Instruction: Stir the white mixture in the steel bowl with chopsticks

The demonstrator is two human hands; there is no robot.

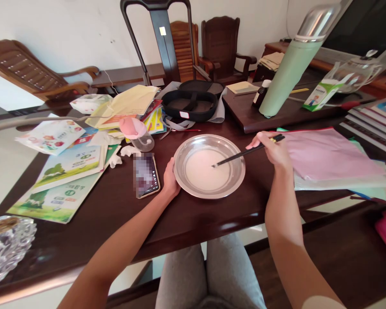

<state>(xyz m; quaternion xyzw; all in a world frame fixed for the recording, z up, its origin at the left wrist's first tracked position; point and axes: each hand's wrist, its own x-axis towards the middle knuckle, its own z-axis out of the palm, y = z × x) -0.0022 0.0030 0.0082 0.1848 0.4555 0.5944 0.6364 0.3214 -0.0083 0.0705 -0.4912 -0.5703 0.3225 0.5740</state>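
Observation:
A round metal bowl (209,192) stands on the dark wooden table in front of me. It holds a white, milky mixture (201,169). My left hand (171,179) grips the bowl's left rim, its fingers partly hidden by the side. In my right hand (272,148) is a pair of black chopsticks (244,152), slanting down to the left over the bowl's right rim. Their tips touch the white mixture near the middle. A phone (147,175) with a blurred screen lies just left of my left hand.
Left are booklets (56,193), crumpled tissues (116,161), a pink-lidded cup (137,134) and a glass dish (11,249). Behind the bowl sits an open black case (189,105). A tall green thermos (287,77) rises at back right, and a pink folder (331,154) lies beside my right wrist.

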